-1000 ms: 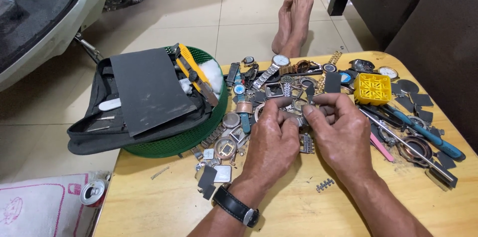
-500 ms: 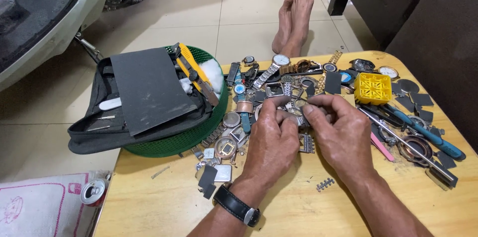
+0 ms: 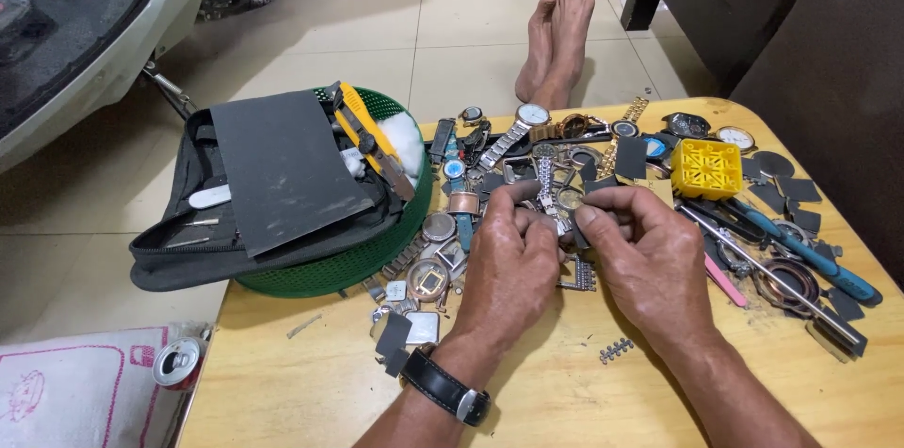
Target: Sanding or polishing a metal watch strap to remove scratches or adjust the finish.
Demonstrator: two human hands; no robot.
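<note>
My left hand (image 3: 508, 264), with a black wristwatch (image 3: 445, 385) on its wrist, and my right hand (image 3: 650, 260) meet over the middle of a low wooden table (image 3: 527, 401). Between their fingertips they pinch a small metal watch case with a piece of steel bracelet (image 3: 557, 212); my right thumb also presses a small dark grey square against it. Under and behind the hands lies a heap of watches, cases and bracelet links (image 3: 527, 142). A short loose strip of links (image 3: 616, 350) lies near my right wrist.
A green basket (image 3: 363, 255) holds an open black tool pouch (image 3: 282, 179) with a yellow knife (image 3: 367, 132). A yellow plastic block (image 3: 706, 168), blue-handled tools (image 3: 815, 255) and dark pads lie at right. Bare feet (image 3: 560, 38), a scooter (image 3: 85, 24) and a can (image 3: 179, 363) are on the floor.
Both hands stay in place over the table; only the fingers have shifted slightly on the small watch part.
</note>
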